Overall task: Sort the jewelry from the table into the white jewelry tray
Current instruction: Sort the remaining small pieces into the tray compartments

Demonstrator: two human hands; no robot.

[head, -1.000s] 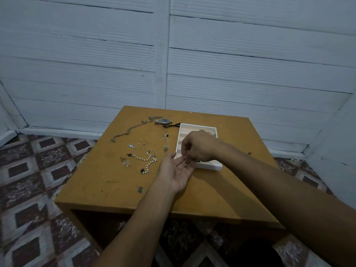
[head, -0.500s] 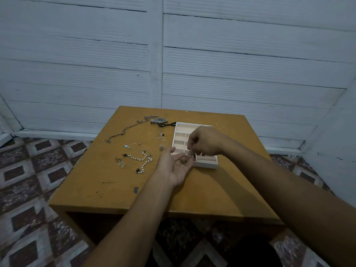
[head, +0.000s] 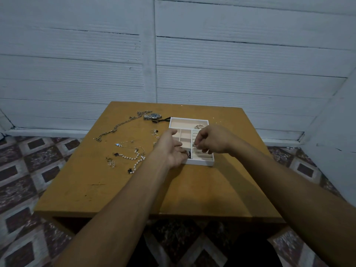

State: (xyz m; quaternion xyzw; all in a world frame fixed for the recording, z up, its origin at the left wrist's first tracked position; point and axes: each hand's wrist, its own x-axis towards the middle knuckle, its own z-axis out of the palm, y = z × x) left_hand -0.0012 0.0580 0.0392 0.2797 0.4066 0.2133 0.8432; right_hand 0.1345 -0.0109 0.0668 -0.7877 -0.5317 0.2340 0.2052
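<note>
The white jewelry tray (head: 202, 162) sat on the far right part of the wooden bench (head: 115, 189), divided into a wide back compartment, small square cells and a column of narrow slots. A pale ring-like piece (head: 198, 126) lay in the back compartment. The right hand (head: 212, 139) hovered over the slotted column with fingertips pinched together on something small and shiny, probably an earring, too tiny to name with certainty. The left hand (head: 171, 148) lay palm-up and loosely spread at the tray's near-left corner, cradling a small dark cluster of jewelry (head: 187, 154) at its fingers; the hand hid that corner of the tray.

Left of the hands, loose on the bench, lay a pearl strand (head: 134, 158), a small sparkly piece (head: 111, 162), a thin chain with a blue stone (head: 120, 145) and a small curled piece (head: 155, 132). Farther back lay a long link chain (head: 119, 125) and a wristwatch (head: 153, 116) beside a black cord (head: 161, 120) that touched the tray's back-left corner.
</note>
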